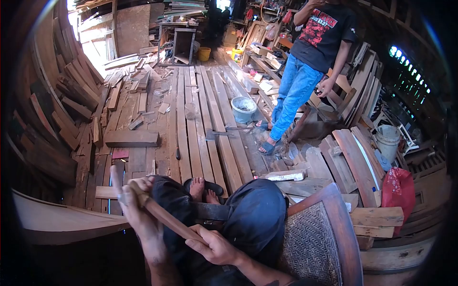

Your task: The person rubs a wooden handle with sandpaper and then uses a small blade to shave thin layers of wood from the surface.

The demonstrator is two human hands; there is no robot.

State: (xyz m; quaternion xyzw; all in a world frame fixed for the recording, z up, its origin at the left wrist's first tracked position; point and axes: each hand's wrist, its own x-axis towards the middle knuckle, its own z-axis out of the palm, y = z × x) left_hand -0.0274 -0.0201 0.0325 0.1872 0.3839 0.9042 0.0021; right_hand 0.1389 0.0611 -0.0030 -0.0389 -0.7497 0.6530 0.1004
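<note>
A long wooden stick (pixel 167 217) slants across my lap, its far end raised at the left. My left hand (pixel 140 217) is closed around its upper part, with a folded tan piece (pixel 139 191), possibly sandpaper or cloth, pressed round the wood. Lower down, my right hand (pixel 214 245) grips the stick near its near end, thumb along the top. Between my knees shows a flat dark piece (pixel 211 211), partly hidden by my trousers. My bare feet (pixel 196 189) rest beyond it on a dark sandal.
A person in jeans (pixel 293 95) stands ahead on the right. Long planks (pixel 191 124) cover the floor, with a hammer-like tool (pixel 218 134), a bucket (pixel 244 109) and a wooden block (pixel 132 138) on them. A woven-seat chair (pixel 312 238) is beside me at right; a red bag (pixel 400 193) lies beyond.
</note>
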